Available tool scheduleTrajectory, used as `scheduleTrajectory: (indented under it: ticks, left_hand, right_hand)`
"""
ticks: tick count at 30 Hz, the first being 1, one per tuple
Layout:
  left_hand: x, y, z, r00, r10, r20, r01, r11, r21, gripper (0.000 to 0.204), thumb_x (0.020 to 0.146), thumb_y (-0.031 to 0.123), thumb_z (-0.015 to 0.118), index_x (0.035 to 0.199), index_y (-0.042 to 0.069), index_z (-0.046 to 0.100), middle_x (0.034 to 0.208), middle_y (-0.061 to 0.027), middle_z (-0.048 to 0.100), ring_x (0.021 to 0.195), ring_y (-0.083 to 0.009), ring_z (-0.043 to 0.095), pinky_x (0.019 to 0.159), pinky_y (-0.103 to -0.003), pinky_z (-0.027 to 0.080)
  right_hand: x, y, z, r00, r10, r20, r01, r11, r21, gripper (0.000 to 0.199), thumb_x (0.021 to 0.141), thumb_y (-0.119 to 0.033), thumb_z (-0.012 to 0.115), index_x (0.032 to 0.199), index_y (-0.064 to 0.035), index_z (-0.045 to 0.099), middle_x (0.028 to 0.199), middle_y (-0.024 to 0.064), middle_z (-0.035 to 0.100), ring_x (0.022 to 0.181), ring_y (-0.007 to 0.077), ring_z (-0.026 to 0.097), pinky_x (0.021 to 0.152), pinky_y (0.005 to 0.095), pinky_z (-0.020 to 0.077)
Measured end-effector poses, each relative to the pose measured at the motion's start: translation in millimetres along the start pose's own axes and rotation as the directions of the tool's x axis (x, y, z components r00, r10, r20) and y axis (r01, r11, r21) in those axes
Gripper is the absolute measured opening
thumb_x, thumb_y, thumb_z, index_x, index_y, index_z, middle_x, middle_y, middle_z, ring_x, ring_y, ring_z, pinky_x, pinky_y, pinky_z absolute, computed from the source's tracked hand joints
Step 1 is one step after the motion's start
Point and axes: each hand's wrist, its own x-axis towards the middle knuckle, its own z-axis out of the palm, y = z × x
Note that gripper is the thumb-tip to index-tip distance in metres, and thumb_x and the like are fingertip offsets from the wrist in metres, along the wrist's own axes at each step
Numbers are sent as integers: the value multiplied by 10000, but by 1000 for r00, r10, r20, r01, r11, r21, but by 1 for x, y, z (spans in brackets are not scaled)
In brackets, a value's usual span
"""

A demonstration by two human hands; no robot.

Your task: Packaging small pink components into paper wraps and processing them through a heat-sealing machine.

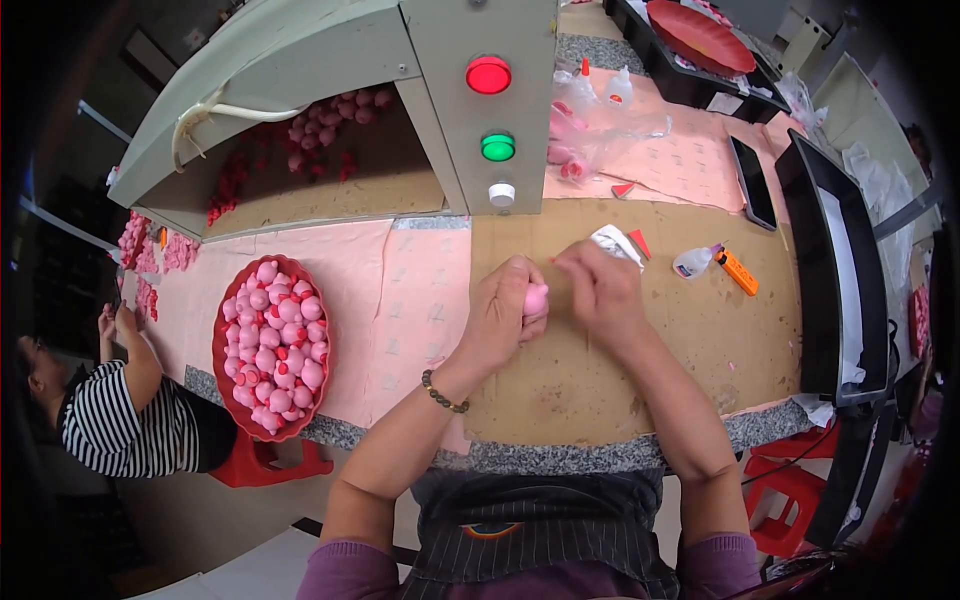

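My left hand (505, 305) is closed around a small pink rounded piece (536, 299), above the brown cardboard (560, 400). Just to its right, my right hand (605, 290) has its fingers pinched together, with a tiny red bit (553, 260) at the fingertips. What that bit is, I cannot make out. Behind the right hand lie a crumpled white piece (618, 244) and a flat red scrap (640, 243). Farther right, a small clear bottle (692, 263) with a purple tip lies beside an orange box cutter (736, 271).
A red scalloped tray (222, 372) heaped with similar pink pieces stands on the left. Behind rises a grey machine housing (420, 60) with more pieces inside. A phone (752, 182) and a black tray (880, 330) are at right. A co-worker in a striped shirt (120, 420) sits far left.
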Motion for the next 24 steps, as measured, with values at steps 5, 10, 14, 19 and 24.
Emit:
scheduleTrajectory:
  ticks: [5, 10, 14, 19, 24]
  left_hand:
    - [8, 12, -2, 994, 111, 14, -106, 977, -183, 215, 966, 253, 417, 950, 49, 484, 817, -79, 549, 588, -106, 454, 515, -215, 380]
    - [10, 17, -9, 996, 83, 18, -77, 972, -222, 131, 940, 143, 463, 991, 29, 506, 974, -129, 584, 677, -148, 543, 579, -248, 464]
    - [7, 18, -9, 998, 43, 39, -38, 991, -126, 105, 937, 110, 453, 963, 24, 507, 944, -124, 593, 649, -152, 553, 547, -253, 463]
    - [7, 19, -10, 997, 19, 69, -8, 987, -163, 94, 940, 115, 450, 914, 39, 498, 879, -103, 580, 594, -119, 508, 491, -223, 393]
    - [8, 18, -13, 998, 31, 60, -22, 989, -145, 128, 950, 150, 447, 878, 52, 486, 831, -76, 556, 561, -95, 449, 472, -201, 339]
  right_hand:
    - [0, 36, -6, 988, 138, 74, -154, 947, 282, 101, 888, -31, 484, 801, -16, 533, 574, 33, 497, 445, 90, 431, 418, 249, 350]
    - [10, 18, -22, 673, 486, 557, -670, 82, 738, 160, 938, -168, 456, 837, -52, 501, 520, 7, 404, 352, 74, 305, 333, 231, 232]
    - [9, 20, -25, 650, 420, 633, -668, -80, 740, 168, 942, -189, 441, 864, -52, 501, 517, 1, 380, 329, 82, 295, 324, 238, 230]
    - [7, 30, -24, 642, 240, 728, -563, -496, 661, 133, 944, -139, 392, 853, -62, 449, 549, 5, 377, 323, 86, 288, 315, 249, 236]
    - [7, 32, -25, 621, 249, 743, -560, -523, 642, 138, 945, -131, 390, 838, -66, 447, 541, 3, 379, 329, 86, 291, 315, 246, 236]
